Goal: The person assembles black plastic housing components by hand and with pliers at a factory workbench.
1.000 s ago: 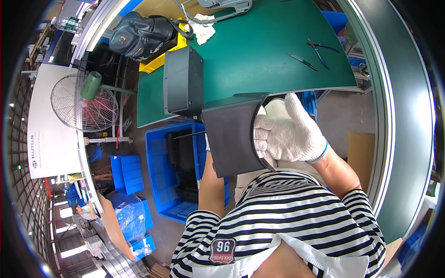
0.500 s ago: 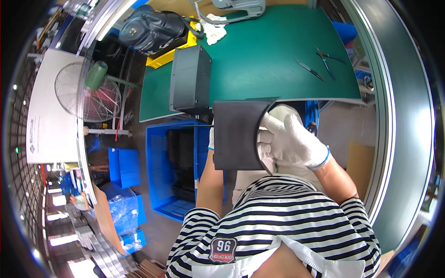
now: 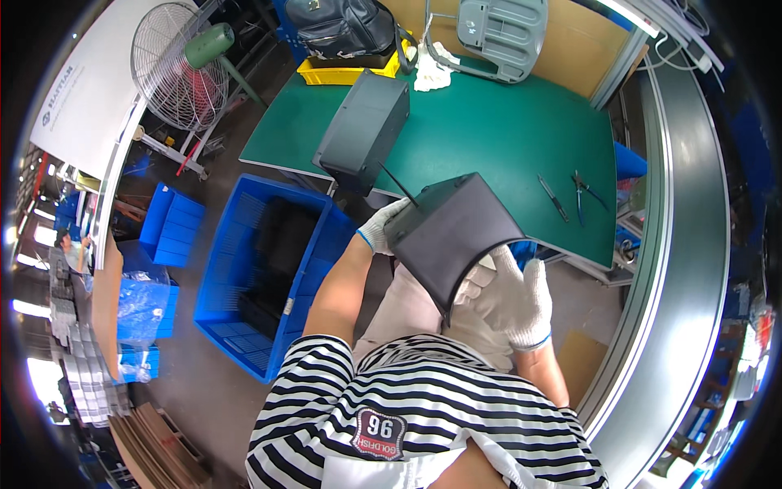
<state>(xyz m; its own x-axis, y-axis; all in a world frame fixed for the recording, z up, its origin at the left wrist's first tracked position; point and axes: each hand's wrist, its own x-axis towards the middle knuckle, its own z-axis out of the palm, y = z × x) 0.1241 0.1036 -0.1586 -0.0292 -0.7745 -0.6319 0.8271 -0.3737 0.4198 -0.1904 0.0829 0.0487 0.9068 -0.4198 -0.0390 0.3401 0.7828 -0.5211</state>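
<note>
Green-topped bench [image 3: 489, 130] across upper middle of view, near edge curving toward the seated body. Blue slatted crate [image 3: 244, 277] on floor at left, just below bench's near-left corner, dark parts inside. Standing fan [image 3: 175, 69] with green motor housing at upper left, well apart from the hands. Dark grey rectangular housing [image 3: 362, 130] lying on bench near its left edge, thin black rod sticking out from its near end. Black backpack [image 3: 346, 28] on a yellow tray [image 3: 342, 75] at far edge of bench. Grey plastic panel [image 3: 501, 28] leaning at far edge, white cloth [image 3: 430, 69] just beside it. Dark curved panel [image 3: 452, 236] held above lap, in front of bench's near edge, tilted with 1 corner pointing down toward the torso. Left hand [image 3: 379, 228], white-gloved, fingers curled closed on panel's upper-left edge. Right hand [image 3: 509, 297], white-gloved, fingers [image 3: 476, 281] partly tucked under panel's lower-right edge, palm cupped and closed around that rim; both hands in contact with panel. 2 small hand tools on right part of bench, well apart from panel: slim dark tool [image 3: 552, 198] and pliers [image 3: 582, 196] just beside it.
</note>
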